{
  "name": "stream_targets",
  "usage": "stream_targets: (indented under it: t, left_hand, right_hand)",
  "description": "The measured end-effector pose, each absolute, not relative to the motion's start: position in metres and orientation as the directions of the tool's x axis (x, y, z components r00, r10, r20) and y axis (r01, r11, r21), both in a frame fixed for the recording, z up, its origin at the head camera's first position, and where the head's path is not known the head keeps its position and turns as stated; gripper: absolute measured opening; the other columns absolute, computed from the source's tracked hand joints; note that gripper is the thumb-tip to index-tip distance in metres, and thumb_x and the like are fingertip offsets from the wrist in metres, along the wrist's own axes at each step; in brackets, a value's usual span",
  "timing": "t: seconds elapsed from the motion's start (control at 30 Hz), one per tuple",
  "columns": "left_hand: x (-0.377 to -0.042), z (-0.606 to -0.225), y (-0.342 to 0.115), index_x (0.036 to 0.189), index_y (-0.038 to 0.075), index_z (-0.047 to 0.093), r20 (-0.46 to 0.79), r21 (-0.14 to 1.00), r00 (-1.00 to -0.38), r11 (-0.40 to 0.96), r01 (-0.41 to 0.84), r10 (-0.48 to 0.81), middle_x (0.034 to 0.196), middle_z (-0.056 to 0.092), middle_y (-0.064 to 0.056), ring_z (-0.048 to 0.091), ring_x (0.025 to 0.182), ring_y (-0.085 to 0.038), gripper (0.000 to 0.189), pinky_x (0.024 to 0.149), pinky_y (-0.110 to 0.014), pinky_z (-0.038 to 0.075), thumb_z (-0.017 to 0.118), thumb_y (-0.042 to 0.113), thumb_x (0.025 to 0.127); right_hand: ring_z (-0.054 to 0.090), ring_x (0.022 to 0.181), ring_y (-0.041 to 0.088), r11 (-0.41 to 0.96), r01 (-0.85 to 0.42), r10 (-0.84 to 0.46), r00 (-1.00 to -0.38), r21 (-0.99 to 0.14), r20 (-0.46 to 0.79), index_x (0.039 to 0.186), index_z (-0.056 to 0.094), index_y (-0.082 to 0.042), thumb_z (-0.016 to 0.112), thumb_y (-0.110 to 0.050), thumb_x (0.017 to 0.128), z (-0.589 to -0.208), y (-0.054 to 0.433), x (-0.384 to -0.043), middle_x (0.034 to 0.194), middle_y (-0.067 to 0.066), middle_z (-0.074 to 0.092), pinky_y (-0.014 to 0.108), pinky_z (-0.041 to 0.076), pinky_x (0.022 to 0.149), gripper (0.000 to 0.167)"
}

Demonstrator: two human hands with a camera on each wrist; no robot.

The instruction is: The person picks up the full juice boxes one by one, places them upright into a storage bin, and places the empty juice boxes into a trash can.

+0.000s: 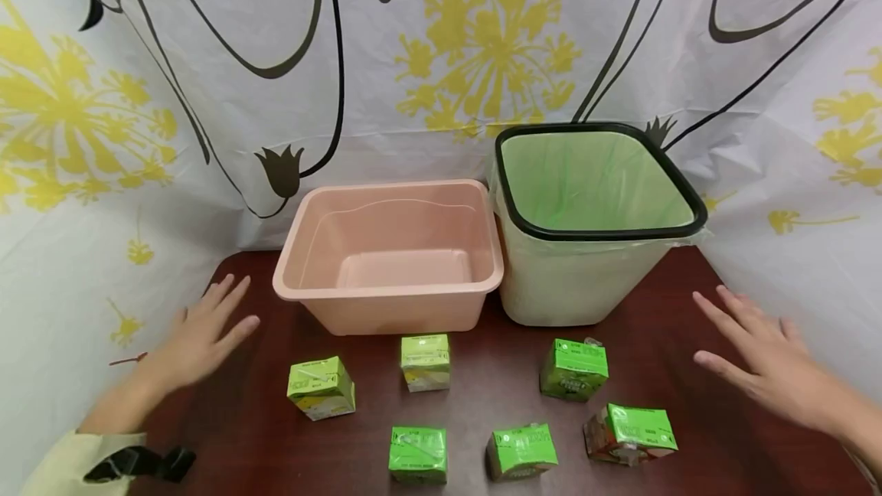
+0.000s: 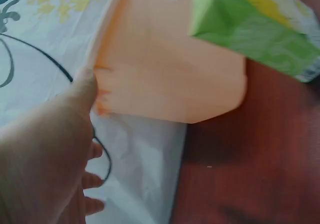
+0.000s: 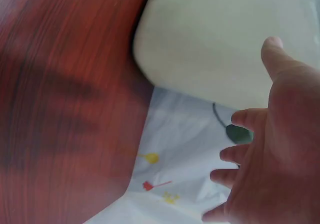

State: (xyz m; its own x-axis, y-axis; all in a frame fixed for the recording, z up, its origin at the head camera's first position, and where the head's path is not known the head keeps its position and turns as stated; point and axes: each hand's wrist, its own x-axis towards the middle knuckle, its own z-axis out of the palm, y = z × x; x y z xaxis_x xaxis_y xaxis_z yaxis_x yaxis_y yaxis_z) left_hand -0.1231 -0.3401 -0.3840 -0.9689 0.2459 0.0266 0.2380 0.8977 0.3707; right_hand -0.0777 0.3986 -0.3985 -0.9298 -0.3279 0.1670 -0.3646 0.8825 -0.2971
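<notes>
Status on the left hand (image 1: 189, 343)?

"Released, fingers straight and apart, at the left edge of the table (image 1: 241, 450). Nearest box: the left yellow-green box (image 1: 321, 389)."

"Right hand (image 1: 772, 362)?"

"Same, released, fingers extended, right side. Nearest: the right green box (image 1: 630, 435), with the far green box (image 1: 575, 370) just beyond it, slightly left."

"Other boxes?"

"Middle yellow-green box (image 1: 425, 362), just on the near side of the tub (image 1: 389, 311). Near edge: left green box (image 1: 418, 454), then middle green box (image 1: 522, 451) to its right. All six stand on the table."

"Containers?"

"Far side. Pink tub left, pale bin (image 1: 572, 282) just beside it on the right, black rim, liner (image 1: 592, 182) inside. Patterned sheet (image 1: 386, 113) behind both."
</notes>
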Motion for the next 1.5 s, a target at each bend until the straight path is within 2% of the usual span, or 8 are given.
stream_targets:
  t: [0.1, 0.2, 0.27, 0.37, 0.6, 0.97, 1.27, 1.5]
  left_hand:
    - [-0.136, -0.371, -0.344, 0.159, -0.004, 0.022, 0.065, 0.46, -0.957, 0.842, 0.281, 0.284, 0.159, 0.017, -0.039, 0.015, 0.144, -0.06, 0.065, 0.108, -0.08, 0.014, 0.044, 0.031, 0.11]
    - [-0.148, -0.355, -0.344, 0.156, -0.011, 0.021, 0.076, 0.559, -0.951, 0.776, 0.291, 0.301, 0.157, 0.017, -0.042, 0.014, 0.143, -0.062, 0.061, 0.113, -0.075, 0.014, 0.039, 0.026, 0.112]
    - [-0.154, -0.345, -0.341, 0.155, -0.013, 0.02, 0.048, 0.608, -0.953, 0.748, 0.266, 0.3, 0.156, 0.018, -0.043, 0.015, 0.143, -0.062, 0.06, 0.114, -0.074, 0.013, 0.034, 0.027, 0.112]
    - [-0.162, -0.332, -0.334, 0.157, -0.012, 0.016, -0.025, 0.667, -0.956, 0.717, 0.203, 0.293, 0.154, 0.021, -0.043, 0.024, 0.14, -0.062, 0.062, 0.109, -0.073, 0.028, 0.027, 0.032, 0.113]
    - [-0.183, -0.322, -0.319, 0.16, -0.006, 0.004, -0.178, 0.82, -0.937, 0.572, 0.029, 0.302, 0.16, 0.015, -0.037, 0.037, 0.137, -0.055, 0.073, 0.088, -0.052, 0.058, 0.03, 0.042, 0.112]
    - [-0.213, -0.334, -0.315, 0.161, -0.002, 0.007, -0.279, 0.906, -0.899, 0.403, -0.13, 0.339, 0.151, 0.034, -0.034, 0.06, 0.112, -0.012, 0.071, 0.088, -0.04, 0.06, 0.047, 0.024, 0.11]
    - [-0.222, -0.343, -0.31, 0.159, -0.008, 0.014, -0.299, 0.925, -0.873, 0.341, -0.166, 0.385, 0.146, 0.039, -0.035, 0.066, 0.102, -0.016, 0.07, 0.085, -0.034, 0.06, 0.055, 0.005, 0.104]
    - [-0.224, -0.346, -0.309, 0.159, -0.007, 0.016, -0.299, 0.929, -0.881, 0.324, -0.18, 0.366, 0.144, 0.042, -0.033, 0.067, 0.099, -0.015, 0.069, 0.083, -0.033, 0.06, 0.055, 0.002, 0.103]
  right_hand:
    - [0.001, 0.155, 0.016, 0.837, -0.451, -0.397, -0.89, -0.311, 0.223, 0.162, 0.028, -0.018, 0.071, -0.015, 0.096, -0.395, 0.391, -0.075, 0.165, 0.019, 0.022, 0.037, -0.008, 0.124, 0.08]
    - [0.006, 0.148, -0.007, 0.799, -0.51, -0.452, -0.859, -0.318, 0.241, 0.159, 0.035, -0.016, 0.073, -0.009, 0.093, -0.391, 0.382, -0.07, 0.163, 0.002, 0.028, 0.006, 0.003, 0.113, 0.077]
    - [0.009, 0.143, -0.014, 0.784, -0.52, -0.47, -0.854, -0.339, 0.223, 0.159, 0.035, -0.016, 0.073, -0.008, 0.093, -0.389, 0.375, -0.066, 0.161, -0.012, 0.026, -0.001, 0.007, 0.106, 0.077]
    - [0.016, 0.143, -0.013, 0.74, -0.533, -0.493, -0.845, -0.41, 0.207, 0.158, 0.036, -0.014, 0.072, -0.003, 0.092, -0.387, 0.365, -0.059, 0.159, -0.02, 0.027, 0.0, 0.015, 0.104, 0.076]
    - [0.039, 0.138, -0.003, 0.587, -0.535, -0.559, -0.811, -0.607, 0.174, 0.151, 0.047, -0.011, 0.073, 0.005, 0.087, -0.39, 0.351, -0.045, 0.149, -0.003, 0.051, 0.007, 0.03, 0.101, 0.071]
    - [0.045, 0.136, 0.002, 0.418, -0.447, -0.649, -0.756, -0.791, 0.084, 0.152, 0.044, -0.007, 0.078, 0.003, 0.083, -0.425, 0.344, -0.034, 0.149, 0.009, 0.053, 0.019, 0.047, 0.095, 0.078]
    - [0.046, 0.136, 0.006, 0.23, -0.368, -0.712, -0.695, -0.901, 0.102, 0.152, 0.039, 0.002, 0.071, 0.011, 0.087, -0.447, 0.333, -0.039, 0.151, 0.016, 0.049, 0.02, 0.05, 0.096, 0.073]
    - [0.052, 0.132, 0.005, 0.271, -0.427, -0.69, -0.711, -0.862, 0.135, 0.149, 0.048, -0.001, 0.074, 0.006, 0.088, -0.453, 0.327, -0.043, 0.146, 0.014, 0.056, 0.019, 0.051, 0.095, 0.067]
